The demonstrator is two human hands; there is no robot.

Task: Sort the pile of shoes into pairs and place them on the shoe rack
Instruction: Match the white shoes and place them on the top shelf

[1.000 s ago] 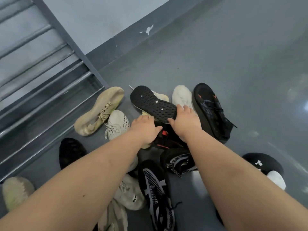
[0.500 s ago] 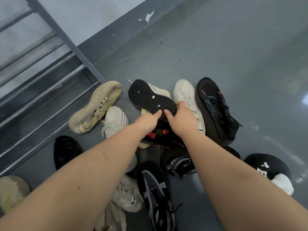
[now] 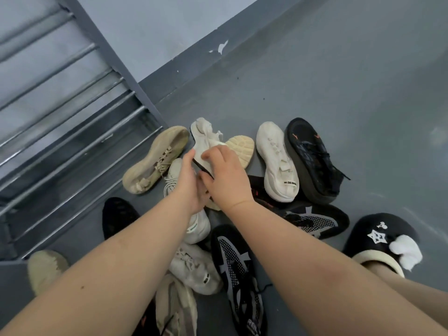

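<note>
Both my left hand [image 3: 188, 180] and right hand [image 3: 226, 175] clasp the cream shoe with the black sole [image 3: 204, 144], lifted over the shoe pile [image 3: 194, 238], beside the shoe rack [image 3: 72, 132].

Roughly thirteen shoes [image 3: 278, 161], one rack [image 3: 72, 132].

1. The shoe rack [image 3: 80, 132] runs off the left and top edges.
2. A black-and-white sneaker [image 3: 242, 282] (toe cut by the bottom edge) lies under the right forearm.
3. The beige shoe [image 3: 44, 267] is partly hidden by the left arm.
</note>
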